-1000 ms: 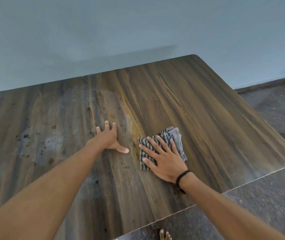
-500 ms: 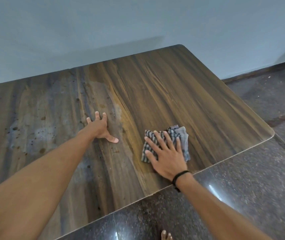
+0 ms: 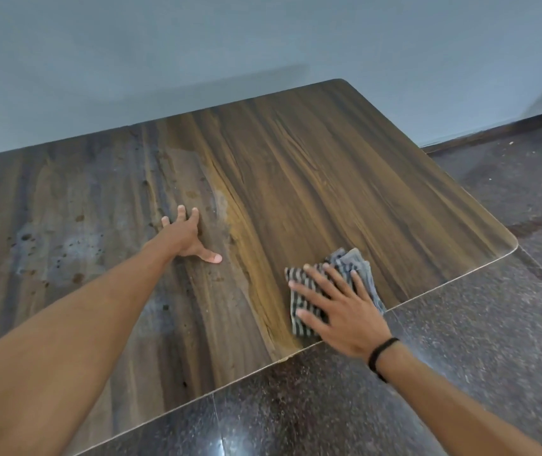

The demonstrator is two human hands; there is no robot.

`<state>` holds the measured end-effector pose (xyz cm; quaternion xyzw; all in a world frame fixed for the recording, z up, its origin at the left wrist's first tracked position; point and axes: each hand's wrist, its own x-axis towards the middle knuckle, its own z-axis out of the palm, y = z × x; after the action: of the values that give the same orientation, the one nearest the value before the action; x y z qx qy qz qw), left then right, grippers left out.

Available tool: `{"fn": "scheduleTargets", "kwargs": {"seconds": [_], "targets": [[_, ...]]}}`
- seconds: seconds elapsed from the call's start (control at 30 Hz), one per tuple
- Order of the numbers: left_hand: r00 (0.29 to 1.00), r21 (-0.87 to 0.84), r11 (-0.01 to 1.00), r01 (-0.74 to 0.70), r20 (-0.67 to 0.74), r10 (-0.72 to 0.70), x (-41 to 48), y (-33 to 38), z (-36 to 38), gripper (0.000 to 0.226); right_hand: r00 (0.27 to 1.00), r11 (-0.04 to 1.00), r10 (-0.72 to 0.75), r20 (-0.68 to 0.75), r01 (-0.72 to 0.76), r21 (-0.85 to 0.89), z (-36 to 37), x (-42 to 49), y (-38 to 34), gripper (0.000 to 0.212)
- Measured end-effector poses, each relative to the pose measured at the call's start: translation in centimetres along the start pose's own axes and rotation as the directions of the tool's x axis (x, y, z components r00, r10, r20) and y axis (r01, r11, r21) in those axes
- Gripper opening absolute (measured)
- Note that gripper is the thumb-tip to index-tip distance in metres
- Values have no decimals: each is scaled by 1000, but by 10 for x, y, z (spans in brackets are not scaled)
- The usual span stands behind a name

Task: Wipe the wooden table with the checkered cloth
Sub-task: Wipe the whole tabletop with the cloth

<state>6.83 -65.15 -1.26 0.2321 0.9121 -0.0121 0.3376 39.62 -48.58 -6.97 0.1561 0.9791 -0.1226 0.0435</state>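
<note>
I see the wooden table (image 3: 296, 176) under both palms. My left hand (image 3: 182, 236) lies flat, fingers spread, holding nothing. My right hand (image 3: 338, 311) presses straight fingers onto the checkered cloth (image 3: 345, 258), bunched beneath them by the near edge.

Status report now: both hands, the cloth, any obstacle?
Left hand flat on table. Right hand presses cloth near front edge. Stains on left part; nothing in the way.
</note>
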Motion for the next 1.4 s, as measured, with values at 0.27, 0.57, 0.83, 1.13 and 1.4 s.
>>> {"fn": "scheduleTargets", "kwargs": {"seconds": [0.27, 0.57, 0.83, 1.13, 1.4], "targets": [[999, 126, 992, 24, 34, -29, 3, -30, -6, 155, 974, 975, -224, 12, 224, 6, 15, 20, -49, 55], [997, 124, 990, 70, 12, -72, 3, -78, -11, 148, 942, 942, -334, 29, 335, -28, 17, 52, -77, 56], [997, 61, 995, 76, 27, -78, 4, -81, -8, 142, 951, 952, -304, 52, 306, -34, 9, 78, -86, 56], [989, 55, 993, 107, 101, -112, 8, -77, -14, 143, 906, 903, -420, 55, 423, -71, 11, 67, -98, 56], [985, 42, 994, 102, 137, -107, 15, -80, -14, 146, 919, 917, -383, 94, 391, -80, 17, 32, -82, 57]]}}
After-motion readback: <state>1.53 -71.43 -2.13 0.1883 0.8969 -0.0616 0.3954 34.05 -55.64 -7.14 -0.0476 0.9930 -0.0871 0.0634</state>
